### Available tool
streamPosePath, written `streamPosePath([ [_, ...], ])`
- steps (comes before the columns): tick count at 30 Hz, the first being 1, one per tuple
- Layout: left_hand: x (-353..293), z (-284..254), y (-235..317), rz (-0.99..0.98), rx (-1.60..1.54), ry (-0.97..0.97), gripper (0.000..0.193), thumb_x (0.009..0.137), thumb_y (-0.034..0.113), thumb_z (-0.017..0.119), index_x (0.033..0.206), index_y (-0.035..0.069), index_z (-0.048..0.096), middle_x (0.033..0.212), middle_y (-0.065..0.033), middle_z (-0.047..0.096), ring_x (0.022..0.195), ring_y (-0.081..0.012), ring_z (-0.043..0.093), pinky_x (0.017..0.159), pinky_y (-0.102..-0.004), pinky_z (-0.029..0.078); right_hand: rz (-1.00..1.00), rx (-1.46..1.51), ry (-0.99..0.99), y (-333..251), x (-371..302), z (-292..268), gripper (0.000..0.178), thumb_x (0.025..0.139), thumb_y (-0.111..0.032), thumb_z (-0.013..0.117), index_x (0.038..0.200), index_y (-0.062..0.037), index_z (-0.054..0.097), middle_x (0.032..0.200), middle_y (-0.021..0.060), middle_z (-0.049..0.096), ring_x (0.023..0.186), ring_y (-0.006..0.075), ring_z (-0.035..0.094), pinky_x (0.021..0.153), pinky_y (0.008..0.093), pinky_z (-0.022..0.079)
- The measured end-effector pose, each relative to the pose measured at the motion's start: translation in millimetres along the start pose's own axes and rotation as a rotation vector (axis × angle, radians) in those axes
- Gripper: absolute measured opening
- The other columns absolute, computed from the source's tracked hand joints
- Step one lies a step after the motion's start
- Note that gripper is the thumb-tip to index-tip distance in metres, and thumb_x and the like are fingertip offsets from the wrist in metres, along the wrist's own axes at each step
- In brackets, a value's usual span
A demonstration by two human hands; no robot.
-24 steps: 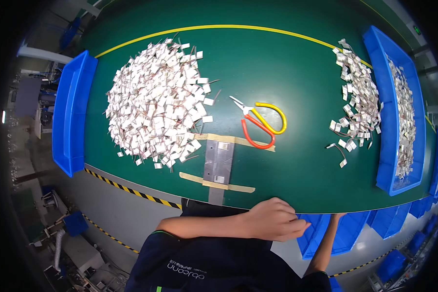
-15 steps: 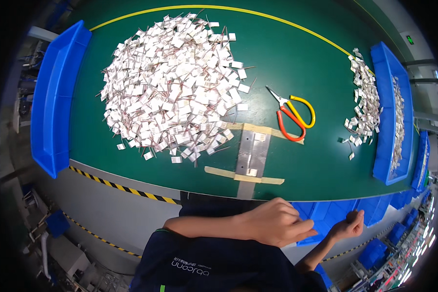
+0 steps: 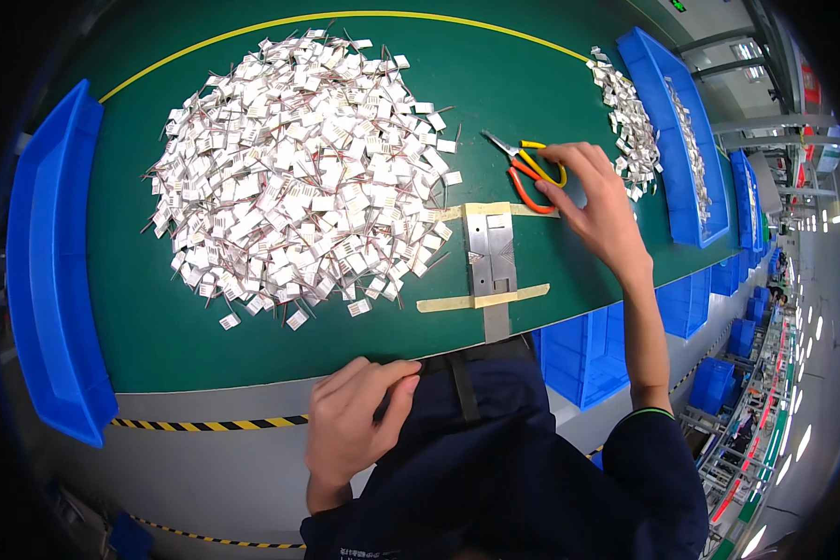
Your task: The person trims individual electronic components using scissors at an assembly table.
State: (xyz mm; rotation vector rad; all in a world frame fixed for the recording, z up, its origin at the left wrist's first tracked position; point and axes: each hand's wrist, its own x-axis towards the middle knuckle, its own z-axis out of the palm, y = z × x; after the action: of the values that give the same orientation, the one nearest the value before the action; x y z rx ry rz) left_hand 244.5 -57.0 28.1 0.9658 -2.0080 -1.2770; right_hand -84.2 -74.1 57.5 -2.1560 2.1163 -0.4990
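My right hand reaches over the table to a pair of scissors with one red and one yellow handle. Its thumb is at the red handle and its fingers are at the yellow one, still spread apart. The scissors lie flat, blades pointing to the far left. At the table's near edge my left hand is loosely curled, a gap between thumb and fingers, nothing visible in it. Between the hands a metal fixture plate is held down by strips of beige tape.
A large heap of small white connectors with short wires covers the table's left half. Blue trays stand at the left and right ends. A smaller connector pile lies beside the right tray. Blue bins sit below the edge.
My right hand has come up from below the table edge to the scissors. My left hand has moved left and its fingers have loosened. The view has shifted and turned.
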Motion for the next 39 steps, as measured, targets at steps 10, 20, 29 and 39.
streamPosePath([
  [10, 101.3, 38.3, 17.6, 0.327, 0.325, 0.015, 0.027, 0.073, -0.007, 0.063, 0.098, 0.003, 0.066, 0.098, -0.0074, 0.057, 0.091, -0.0262, 0.054, 0.077, -0.0348, 0.046, 0.013, 0.06, -0.095, -8.9, 15.5, 5.4, 0.03, 0.087, 0.001, 0.055, 0.115, -0.0026, 0.048, 0.1, 0.019, 0.056, 0.094, 0.0388, 0.056, 0.08, 0.044, 0.047],
  [20, 140.0, 42.1, 20.5, 0.434, 0.617, -0.253, 0.024, 0.076, 0.005, 0.062, 0.099, 0.012, 0.067, 0.105, -0.0048, 0.054, 0.104, -0.0253, 0.047, 0.089, -0.0362, 0.04, -0.077, 0.656, 0.116, 2.7, 34.5, 27.3, 0.029, 0.085, 0.008, 0.058, 0.11, 0.0012, 0.045, 0.101, 0.0129, 0.055, 0.084, 0.0207, 0.056, 0.081, 0.0307, 0.048],
  [29, 163.6, 30.5, 29.3, 0.455, 0.524, -0.41, 0.008, 0.077, 0.009, 0.064, 0.084, 0.007, 0.062, 0.09, 0.0007, 0.059, 0.095, -0.0181, 0.052, 0.084, -0.0306, 0.042, 0.074, 1.176, 0.259, 5.6, 18.5, 34.9, 0.027, 0.09, 0.007, 0.053, 0.113, 0.0008, 0.041, 0.105, 0.0106, 0.051, 0.084, 0.0119, 0.056, 0.072, 0.0236, 0.046],
  [39, 170.5, 25.8, 37.9, 0.45, 0.21, -0.337, 0.016, 0.072, -0.001, 0.07, 0.087, 0.005, 0.067, 0.086, -0.0062, 0.065, 0.08, -0.0229, 0.06, 0.073, -0.0304, 0.05, 0.114, 1.418, 0.237, 0.5, 11.1, 36.0, 0.032, 0.091, 0.009, 0.05, 0.118, -0.0013, 0.037, 0.11, 0.0092, 0.044, 0.083, 0.0069, 0.054, 0.067, 0.0207, 0.043],
])
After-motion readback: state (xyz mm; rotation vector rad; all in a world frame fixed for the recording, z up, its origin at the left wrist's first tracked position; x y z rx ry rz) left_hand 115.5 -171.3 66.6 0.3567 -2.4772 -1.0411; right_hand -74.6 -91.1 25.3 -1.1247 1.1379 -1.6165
